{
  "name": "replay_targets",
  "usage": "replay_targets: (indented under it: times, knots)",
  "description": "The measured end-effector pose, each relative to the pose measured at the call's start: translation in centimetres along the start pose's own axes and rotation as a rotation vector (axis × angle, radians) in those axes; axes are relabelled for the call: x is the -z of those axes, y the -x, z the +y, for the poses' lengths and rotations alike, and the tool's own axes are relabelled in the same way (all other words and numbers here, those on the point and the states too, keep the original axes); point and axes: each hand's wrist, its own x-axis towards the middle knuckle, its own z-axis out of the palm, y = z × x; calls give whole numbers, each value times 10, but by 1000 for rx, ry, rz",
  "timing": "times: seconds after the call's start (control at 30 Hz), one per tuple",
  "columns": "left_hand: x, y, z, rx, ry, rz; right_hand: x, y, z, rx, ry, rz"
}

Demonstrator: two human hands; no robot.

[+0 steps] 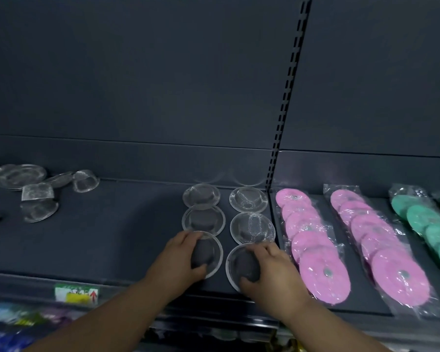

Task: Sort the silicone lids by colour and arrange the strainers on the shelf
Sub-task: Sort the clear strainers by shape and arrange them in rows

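Observation:
Round metal mesh strainers lie in two short columns on the dark shelf [127, 224]. My left hand [182, 257] grips the front strainer of the left column [210, 252], fingers and thumb curled round its dome. My right hand [272, 270] grips the front strainer of the right column [239, 265] the same way. Behind them lie two more strainers in each column, such as one at the back left [201, 195] and one at the back right [248, 199]. Packs of pink silicone lids [310, 240] and green lids [427, 222] lie to the right.
A loose heap of strainers [36, 189] lies at the shelf's far left, some tipped over. A slotted upright [287, 92] divides the shelf bays. A second pink pack [381, 240] lies between the pink and green ones. A price label [76, 294] sits on the front edge.

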Motion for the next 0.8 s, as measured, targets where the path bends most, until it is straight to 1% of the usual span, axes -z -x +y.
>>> replay_targets:
  times: [0.2, 0.37, 0.5, 0.7, 0.8]
  knots:
    - [1, 4, -9, -45, 13, -6, 1, 1, -10, -82, 46, -39]
    - [1, 11, -20, -95, 70, -21, 1, 3, -23, -152, 28, -54]
    - [2, 12, -26, -123, 113, -58, -1, 11, -29, -175, -1, -46]
    - [0, 12, -28, -131, 118, -52, -5, 17, -33, -184, -24, -35]
    - [3, 11, -28, -118, 102, -51, -8, 13, -37, -169, 35, 8]
